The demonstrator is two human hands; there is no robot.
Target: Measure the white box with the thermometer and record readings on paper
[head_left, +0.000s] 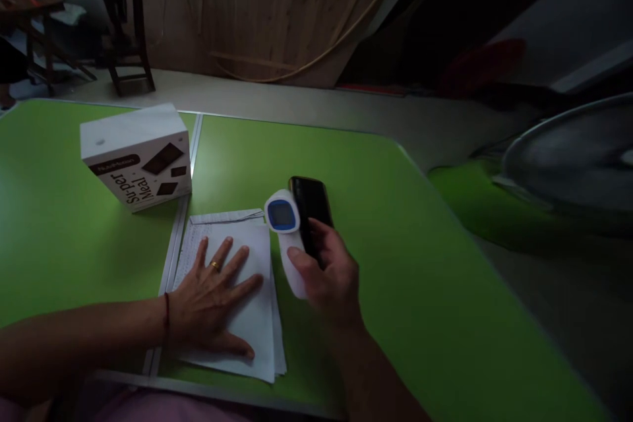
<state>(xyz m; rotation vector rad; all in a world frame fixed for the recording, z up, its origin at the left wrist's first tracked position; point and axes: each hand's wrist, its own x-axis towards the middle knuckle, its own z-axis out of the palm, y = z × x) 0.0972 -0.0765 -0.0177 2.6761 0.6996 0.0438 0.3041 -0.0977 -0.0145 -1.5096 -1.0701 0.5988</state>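
Observation:
My left hand (pixel 217 293) lies flat with fingers spread on a stack of white papers (pixel 254 330). Handwriting shows on a sheet at the stack's left edge. A white infrared thermometer (pixel 291 257) with a blue-framed screen is in my right hand (pixel 331 273), the thumb against its handle. Right behind the thermometer is a black phone (pixel 311 201), partly covered by my fingers; whether they touch it I cannot tell. A white box (pixel 143 165) with dark printed shapes stands beyond my left hand.
The green table (pixel 390 264) has a metal strip (pixel 175 244) running across it, left of the papers. Past the table are a dark chair (pixel 128 46), a small wooden table (pixel 37 6) and wooden panelling (pixel 277 6). A round, blurred object (pixel 573 151) is at right.

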